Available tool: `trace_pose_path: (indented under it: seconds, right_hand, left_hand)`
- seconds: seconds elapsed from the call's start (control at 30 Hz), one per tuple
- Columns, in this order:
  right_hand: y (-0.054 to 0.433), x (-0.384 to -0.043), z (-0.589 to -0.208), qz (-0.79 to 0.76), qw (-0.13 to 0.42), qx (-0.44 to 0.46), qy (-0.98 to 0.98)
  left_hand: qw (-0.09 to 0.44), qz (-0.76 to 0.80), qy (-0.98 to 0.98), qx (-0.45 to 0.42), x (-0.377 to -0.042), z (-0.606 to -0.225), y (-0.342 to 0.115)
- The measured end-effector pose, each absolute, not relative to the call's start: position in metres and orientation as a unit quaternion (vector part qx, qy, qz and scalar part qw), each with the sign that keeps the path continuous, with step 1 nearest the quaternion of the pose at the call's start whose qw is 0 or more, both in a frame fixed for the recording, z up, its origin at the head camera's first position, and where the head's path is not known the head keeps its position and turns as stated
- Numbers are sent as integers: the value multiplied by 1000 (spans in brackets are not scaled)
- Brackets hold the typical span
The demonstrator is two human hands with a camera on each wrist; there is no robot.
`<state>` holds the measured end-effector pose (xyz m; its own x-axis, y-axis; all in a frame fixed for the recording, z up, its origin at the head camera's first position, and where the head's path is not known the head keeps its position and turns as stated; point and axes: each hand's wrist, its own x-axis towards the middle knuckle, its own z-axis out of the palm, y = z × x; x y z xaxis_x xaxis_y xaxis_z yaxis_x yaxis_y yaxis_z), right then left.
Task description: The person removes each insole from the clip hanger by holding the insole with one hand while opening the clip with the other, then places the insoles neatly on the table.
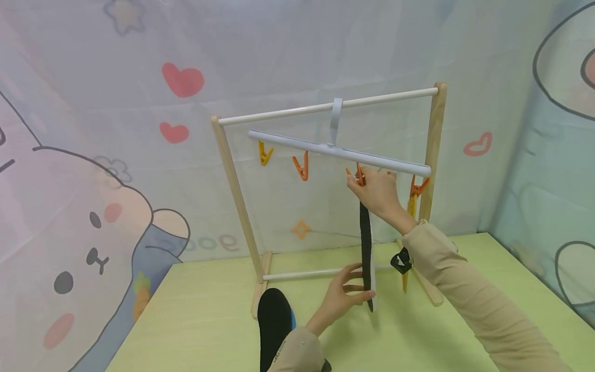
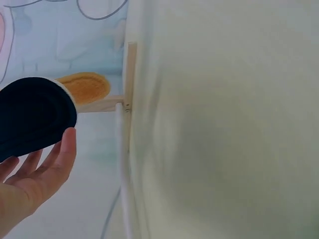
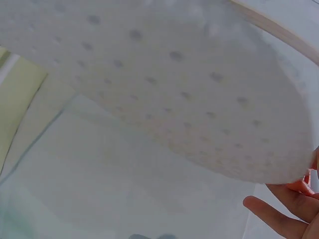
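My right hand point(image 1: 378, 191) is up at the hanger point(image 1: 297, 143), pinching an orange clip point(image 1: 360, 174) at the top of an insole. That insole point(image 1: 366, 232) hangs nearly edge-on below the clip, black on one face. Its other face is white with small holes, filling much of the right wrist view point(image 3: 174, 89). Lower down, my left hand point(image 1: 339, 294) holds the insole near its bottom end, thumb across the edge. In the left wrist view, the fingers lie along the edge of the dark face point(image 2: 35, 117).
The hanger hangs tilted from a wooden rack point(image 1: 437, 134). A yellow clip point(image 1: 264, 154) and another orange clip point(image 1: 301, 166) are at its left. A yellow-orange insole point(image 2: 87, 87) hangs from the far-right clip point(image 1: 418, 187). Another black insole point(image 1: 273, 325) lies on the table point(image 1: 186, 315).
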<state>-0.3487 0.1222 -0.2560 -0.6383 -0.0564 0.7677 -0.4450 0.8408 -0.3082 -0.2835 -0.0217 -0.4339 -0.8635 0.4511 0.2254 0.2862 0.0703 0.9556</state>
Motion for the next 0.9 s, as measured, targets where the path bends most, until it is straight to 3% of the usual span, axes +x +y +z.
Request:
trace_pose_path:
  seconds: [0.2, 0.63, 0.9]
  right_hand:
    - [124, -349, -255, 237, 413, 143, -867]
    - [126, -349, -256, 259, 376, 140, -879]
    - [128, -349, -260, 247, 380, 134, -881]
  left_hand:
    - [69, 646, 723, 233, -283, -438, -23]
    - [75, 638, 729, 237, -270, -413, -26]
    - [68, 635, 733, 233, -279, -429, -25]
